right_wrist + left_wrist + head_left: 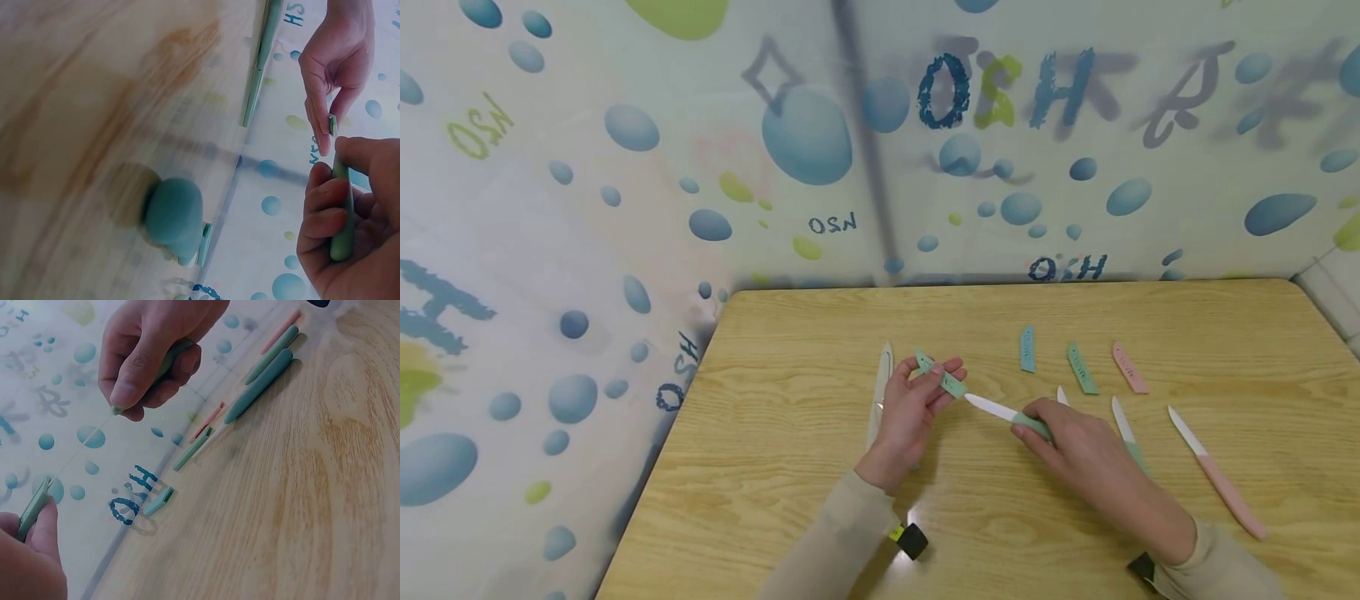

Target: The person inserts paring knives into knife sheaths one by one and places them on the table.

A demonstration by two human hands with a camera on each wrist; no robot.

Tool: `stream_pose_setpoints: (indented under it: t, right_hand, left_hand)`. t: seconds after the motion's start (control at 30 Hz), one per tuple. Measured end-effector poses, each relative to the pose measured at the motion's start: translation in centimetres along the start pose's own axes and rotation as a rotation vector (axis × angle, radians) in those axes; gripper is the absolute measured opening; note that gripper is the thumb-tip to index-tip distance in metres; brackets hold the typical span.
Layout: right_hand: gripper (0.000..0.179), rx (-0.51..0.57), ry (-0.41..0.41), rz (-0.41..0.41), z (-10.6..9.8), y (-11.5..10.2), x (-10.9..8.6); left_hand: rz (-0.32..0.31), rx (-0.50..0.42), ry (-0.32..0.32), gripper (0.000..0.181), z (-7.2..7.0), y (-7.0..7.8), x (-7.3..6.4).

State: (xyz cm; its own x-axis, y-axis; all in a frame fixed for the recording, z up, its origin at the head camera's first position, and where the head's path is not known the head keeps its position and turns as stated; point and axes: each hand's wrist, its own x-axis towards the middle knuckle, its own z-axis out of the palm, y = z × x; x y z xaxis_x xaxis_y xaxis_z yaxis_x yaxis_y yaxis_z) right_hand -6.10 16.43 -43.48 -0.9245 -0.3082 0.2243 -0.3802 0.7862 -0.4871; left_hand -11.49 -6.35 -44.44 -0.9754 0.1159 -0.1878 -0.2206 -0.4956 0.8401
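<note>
My left hand [904, 421] pinches a light green blade cover [953, 385] between thumb and fingers. My right hand [1093, 462] grips the green handle [342, 231] of a small knife, its white blade [992, 407] pointing left. The blade's tip is at the cover's near end; whether it is inside I cannot tell. Under and beside my right hand lie a blue-handled knife [259, 386], mostly hidden in the head view, and a green-handled knife [1126, 429]. Left of my left hand is a long pale green piece [881, 387], partly covered by that hand.
Toward the back of the wooden table [760, 375] lie a blue cover [1027, 348], another green cover [1082, 368] and a pink cover [1129, 368]. A pink-handled knife [1225, 490] lies at the right. A patterned curtain [820, 233] hangs behind the table.
</note>
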Motion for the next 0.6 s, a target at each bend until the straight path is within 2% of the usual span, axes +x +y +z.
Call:
stream_pose_setpoints:
  t: [0.27, 0.6]
  right_hand:
    - [0.016, 0.011, -0.016, 0.028, -0.02, -0.25, 0.10]
    - [0.017, 0.001, 0.004, 0.008, 0.03, -0.30, 0.13]
  left_hand:
    - [0.008, -0.001, 0.008, 0.024, 0.29, -0.13, -0.20]
    - [0.030, -0.009, 0.029, 0.022, 0.54, -0.47, -0.26]
